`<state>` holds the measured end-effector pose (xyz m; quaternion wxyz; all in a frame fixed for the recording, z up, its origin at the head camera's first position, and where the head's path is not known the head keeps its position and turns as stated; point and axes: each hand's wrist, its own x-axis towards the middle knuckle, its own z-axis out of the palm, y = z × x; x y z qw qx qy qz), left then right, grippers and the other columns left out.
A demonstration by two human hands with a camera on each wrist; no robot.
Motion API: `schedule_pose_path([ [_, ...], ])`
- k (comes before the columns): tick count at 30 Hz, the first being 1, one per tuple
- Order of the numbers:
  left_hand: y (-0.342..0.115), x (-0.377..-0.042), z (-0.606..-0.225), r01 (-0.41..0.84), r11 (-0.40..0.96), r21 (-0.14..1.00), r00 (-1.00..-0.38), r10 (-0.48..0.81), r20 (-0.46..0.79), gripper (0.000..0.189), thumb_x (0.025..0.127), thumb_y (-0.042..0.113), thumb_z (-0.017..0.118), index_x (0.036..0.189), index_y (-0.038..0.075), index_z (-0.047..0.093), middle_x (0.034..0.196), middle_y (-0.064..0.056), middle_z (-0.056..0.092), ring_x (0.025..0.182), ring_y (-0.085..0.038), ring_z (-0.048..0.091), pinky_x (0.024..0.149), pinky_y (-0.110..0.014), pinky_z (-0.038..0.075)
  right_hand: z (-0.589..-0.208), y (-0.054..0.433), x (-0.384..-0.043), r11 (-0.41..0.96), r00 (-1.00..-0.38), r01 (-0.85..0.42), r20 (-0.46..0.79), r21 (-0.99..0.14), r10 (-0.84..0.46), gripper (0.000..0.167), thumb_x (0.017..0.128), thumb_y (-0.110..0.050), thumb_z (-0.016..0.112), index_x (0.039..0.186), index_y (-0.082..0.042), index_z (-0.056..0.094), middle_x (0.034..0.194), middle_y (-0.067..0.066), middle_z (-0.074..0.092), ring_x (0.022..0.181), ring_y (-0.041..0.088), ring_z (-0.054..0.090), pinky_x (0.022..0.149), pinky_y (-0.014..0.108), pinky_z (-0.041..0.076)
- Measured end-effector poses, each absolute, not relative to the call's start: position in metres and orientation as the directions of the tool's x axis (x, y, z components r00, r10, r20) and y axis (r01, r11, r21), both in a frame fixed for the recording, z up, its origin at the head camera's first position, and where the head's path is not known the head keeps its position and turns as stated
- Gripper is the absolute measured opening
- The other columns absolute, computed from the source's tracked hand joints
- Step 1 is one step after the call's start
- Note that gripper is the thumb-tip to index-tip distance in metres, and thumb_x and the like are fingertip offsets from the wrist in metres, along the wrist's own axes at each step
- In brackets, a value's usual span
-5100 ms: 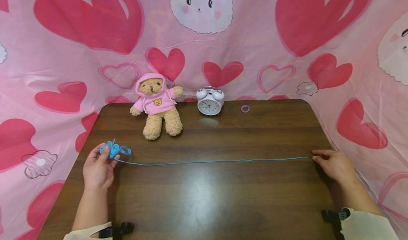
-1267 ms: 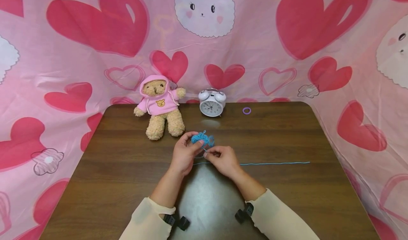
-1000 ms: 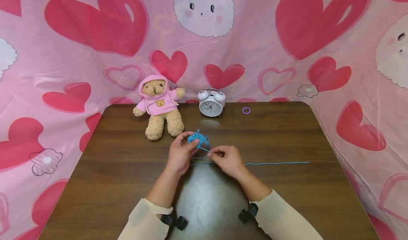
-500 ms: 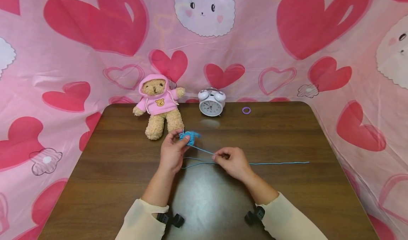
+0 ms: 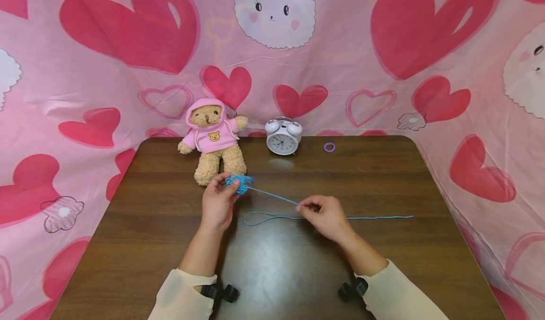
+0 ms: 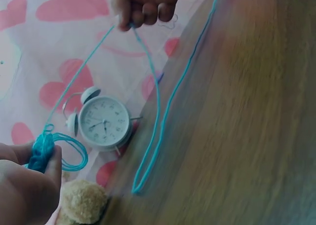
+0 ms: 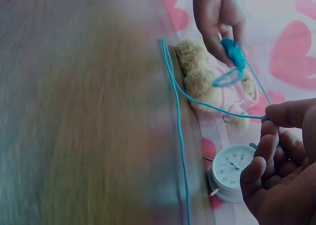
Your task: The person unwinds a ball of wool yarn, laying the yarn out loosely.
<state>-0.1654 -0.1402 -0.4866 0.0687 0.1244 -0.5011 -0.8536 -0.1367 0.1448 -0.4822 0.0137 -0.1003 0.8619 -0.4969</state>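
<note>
A small bundle of blue yarn [image 5: 239,184] is gripped between the thumb and fingers of my left hand [image 5: 218,204], in front of the teddy bear's legs. From it a straight strand [image 5: 272,195] runs right to my right hand [image 5: 325,216], whose thumb and forefinger pinch it. Past that pinch the yarn drops to the table, turns in a narrow loop [image 5: 249,218] and runs on rightward, passing behind my right hand to a free end [image 5: 408,216]. In the left wrist view, loose coils [image 6: 74,153] hang out of the bundle [image 6: 42,151].
At the back of the brown table [image 5: 170,244] sits a teddy bear [image 5: 215,140] in a pink hoodie. A white twin-bell alarm clock [image 5: 283,138] stands right of it, then a purple ring [image 5: 329,147]. A pink heart-patterned cloth [image 5: 340,50] hangs behind.
Earlier my hands were far apart with the yarn laid across the table; then they came together. Since then my left hand has drawn left and my right hand right, lengthening the strand between them.
</note>
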Motion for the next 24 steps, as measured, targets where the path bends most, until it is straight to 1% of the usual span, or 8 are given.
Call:
schedule_pose_path([
  [4,-0.148,-0.165,-0.486,0.004,-0.483,0.875,-0.955,-0.261,-0.139,0.029,0.095,-0.012,0.065,0.119,-0.002,0.053,0.107,-0.007,0.052,0.084,-0.013,0.064,0.071,-0.026,0.058,-0.480,0.155,-0.136,0.513,-0.981,-0.165,0.087,-0.842,-0.173,0.009,0.088,-0.024,0.082,0.087,-0.015,0.081,0.066,-0.010,0.063,0.061,0.009,0.054,0.054,0.025,0.044],
  [10,-0.158,-0.164,-0.485,0.021,-0.484,0.875,-0.948,-0.288,-0.137,0.028,0.095,-0.012,0.065,0.117,0.000,0.054,0.104,-0.005,0.053,0.082,-0.013,0.065,0.071,-0.025,0.058,-0.477,0.170,-0.134,0.530,-0.980,-0.181,0.108,-0.828,-0.166,0.010,0.090,-0.025,0.081,0.087,-0.015,0.080,0.066,-0.011,0.062,0.061,0.009,0.054,0.054,0.025,0.044],
  [11,-0.160,-0.164,-0.485,0.023,-0.487,0.873,-0.946,-0.293,-0.139,0.028,0.095,-0.013,0.064,0.117,0.000,0.054,0.104,-0.005,0.053,0.082,-0.012,0.065,0.071,-0.025,0.058,-0.477,0.172,-0.134,0.536,-0.980,-0.182,0.109,-0.825,-0.164,0.009,0.090,-0.024,0.081,0.086,-0.016,0.080,0.066,-0.011,0.062,0.061,0.009,0.054,0.054,0.025,0.044],
  [13,-0.163,-0.163,-0.484,0.031,-0.495,0.868,-0.942,-0.304,-0.140,0.028,0.094,-0.015,0.063,0.115,0.002,0.055,0.106,-0.005,0.050,0.084,-0.013,0.063,0.071,-0.024,0.058,-0.477,0.177,-0.132,0.541,-0.981,-0.180,0.108,-0.821,-0.162,0.011,0.090,-0.025,0.081,0.086,-0.015,0.080,0.066,-0.012,0.062,0.061,0.009,0.054,0.054,0.024,0.044],
  [18,-0.173,-0.161,-0.483,0.047,-0.487,0.872,-0.933,-0.334,-0.136,0.033,0.091,-0.018,0.065,0.118,-0.002,0.053,0.112,-0.008,0.049,0.089,-0.014,0.061,0.069,-0.023,0.058,-0.479,0.186,-0.129,0.552,-0.979,-0.193,0.123,-0.811,-0.162,0.008,0.089,-0.022,0.082,0.087,-0.015,0.080,0.067,-0.011,0.062,0.061,0.007,0.053,0.054,0.024,0.043],
  [21,-0.179,-0.159,-0.485,0.059,-0.486,0.872,-0.924,-0.356,-0.136,0.041,0.089,-0.020,0.066,0.124,-0.007,0.049,0.112,-0.008,0.050,0.087,-0.012,0.062,0.067,-0.022,0.058,-0.479,0.190,-0.127,0.560,-0.980,-0.189,0.124,-0.807,-0.153,0.008,0.089,-0.023,0.082,0.087,-0.016,0.080,0.066,-0.011,0.062,0.062,0.008,0.053,0.054,0.024,0.043],
  [24,-0.183,-0.157,-0.486,0.067,-0.489,0.869,-0.918,-0.372,-0.138,0.043,0.088,-0.022,0.066,0.124,-0.006,0.049,0.111,-0.008,0.049,0.084,-0.011,0.063,0.065,-0.022,0.057,-0.477,0.194,-0.126,0.561,-0.982,-0.182,0.124,-0.808,-0.140,0.008,0.090,-0.024,0.082,0.087,-0.016,0.080,0.067,-0.011,0.063,0.062,0.009,0.053,0.055,0.024,0.043],
])
